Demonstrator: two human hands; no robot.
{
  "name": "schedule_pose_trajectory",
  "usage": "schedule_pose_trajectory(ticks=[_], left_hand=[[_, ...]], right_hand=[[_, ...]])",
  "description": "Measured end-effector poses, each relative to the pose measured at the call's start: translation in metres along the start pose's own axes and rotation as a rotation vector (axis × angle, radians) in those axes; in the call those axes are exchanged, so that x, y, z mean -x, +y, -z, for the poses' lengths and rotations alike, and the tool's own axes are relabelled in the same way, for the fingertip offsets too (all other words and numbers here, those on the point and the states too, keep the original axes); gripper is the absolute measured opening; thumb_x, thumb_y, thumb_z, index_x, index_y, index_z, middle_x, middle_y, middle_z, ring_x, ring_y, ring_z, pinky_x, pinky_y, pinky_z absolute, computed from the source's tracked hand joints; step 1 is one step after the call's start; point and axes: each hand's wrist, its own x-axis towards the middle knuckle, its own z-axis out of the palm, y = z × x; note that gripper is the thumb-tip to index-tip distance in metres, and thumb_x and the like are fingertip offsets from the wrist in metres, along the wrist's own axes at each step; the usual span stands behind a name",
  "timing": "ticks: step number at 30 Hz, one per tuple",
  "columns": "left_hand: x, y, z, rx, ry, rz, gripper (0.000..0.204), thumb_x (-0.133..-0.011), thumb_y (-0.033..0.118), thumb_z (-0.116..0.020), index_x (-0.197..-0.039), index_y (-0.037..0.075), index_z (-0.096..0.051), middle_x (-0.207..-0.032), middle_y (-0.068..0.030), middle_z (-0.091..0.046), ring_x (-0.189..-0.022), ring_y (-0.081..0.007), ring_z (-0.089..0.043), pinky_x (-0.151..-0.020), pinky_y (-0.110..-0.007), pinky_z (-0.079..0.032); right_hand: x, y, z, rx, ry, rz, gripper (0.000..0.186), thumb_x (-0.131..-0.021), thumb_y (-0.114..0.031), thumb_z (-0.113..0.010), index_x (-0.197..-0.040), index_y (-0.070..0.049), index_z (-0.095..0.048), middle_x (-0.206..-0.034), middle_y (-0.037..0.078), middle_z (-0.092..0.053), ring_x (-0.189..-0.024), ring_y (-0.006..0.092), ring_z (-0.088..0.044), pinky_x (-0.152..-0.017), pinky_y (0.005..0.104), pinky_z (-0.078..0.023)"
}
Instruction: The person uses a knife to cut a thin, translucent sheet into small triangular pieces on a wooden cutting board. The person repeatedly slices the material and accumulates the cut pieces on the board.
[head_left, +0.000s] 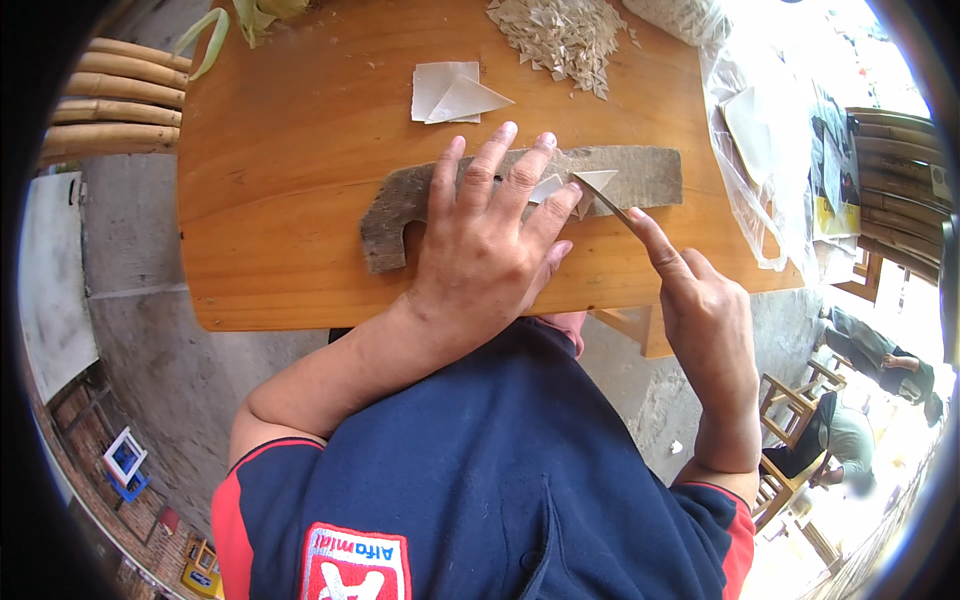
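Fingers of the left hand (487, 240) lie spread and flat on a grey board (640, 172), hiding its middle. Just right of them, pale triangular pieces (597, 180) rest on it. The right hand (700, 300) pinches a thin blade (612, 207), its handle hidden, touching one piece.

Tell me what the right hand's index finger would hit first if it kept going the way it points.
The right hand points up and left along a thin blade. First in line is the small pale triangle on the grey board, probably touched already; just beyond are the left hand's fingertips.
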Motion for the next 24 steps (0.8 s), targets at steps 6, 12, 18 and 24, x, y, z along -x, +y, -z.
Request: schedule_pose_trajectory(ticks=[6, 12, 18, 24], left_hand=[[0.002, 0.000, 0.000, 0.011, 0.002, 0.006, 0.050, -0.087, 0.029, -0.077, -0.134, 0.018, -0.066, -0.153, -0.0135, -0.048, -0.147, -0.0380, -0.037, -0.120, -0.059, -0.024], [-0.001, -0.001, 0.002, 0.021, -0.029, 0.007, 0.052, -0.086, 0.033, -0.078, -0.135, 0.019, -0.064, -0.154, -0.0162, -0.046, -0.148, -0.0388, -0.035, -0.121, -0.059, -0.024], [-0.006, 0.004, -0.001, -0.010, -0.046, 0.016, 0.061, -0.086, 0.040, -0.078, -0.143, 0.026, -0.060, -0.160, -0.0198, -0.035, -0.151, -0.0409, -0.028, -0.121, -0.061, -0.022], [-0.007, 0.003, -0.001, -0.049, -0.085, 0.019, 0.064, -0.086, 0.044, -0.078, -0.146, 0.031, -0.058, -0.163, -0.0207, -0.031, -0.152, -0.0413, -0.025, -0.122, -0.062, -0.021]], right_hand=[[0.011, 0.002, 0.008, 0.037, -0.032, -0.037, 0.073, -0.087, 0.009, -0.059, -0.151, -0.026, -0.056, -0.070, 0.012, -0.054, -0.059, 0.0283, -0.058, -0.058, 0.0450, -0.049], [0.025, 0.013, 0.007, 0.013, -0.026, -0.068, 0.081, -0.081, 0.006, -0.064, -0.153, -0.030, -0.053, -0.069, 0.010, -0.053, -0.060, 0.0270, -0.060, -0.060, 0.0412, -0.054], [0.030, 0.004, -0.007, -0.346, 0.121, -0.130, 0.064, -0.092, 0.008, -0.053, -0.153, -0.012, -0.053, -0.089, 0.025, -0.068, -0.076, 0.0360, -0.070, -0.077, 0.0395, -0.055], [0.018, -0.019, -0.019, -0.414, 0.110, -0.143, 0.068, -0.090, 0.012, -0.054, -0.154, -0.010, -0.050, -0.092, 0.027, -0.067, -0.077, 0.0391, -0.070, -0.074, 0.0398, -0.056]])
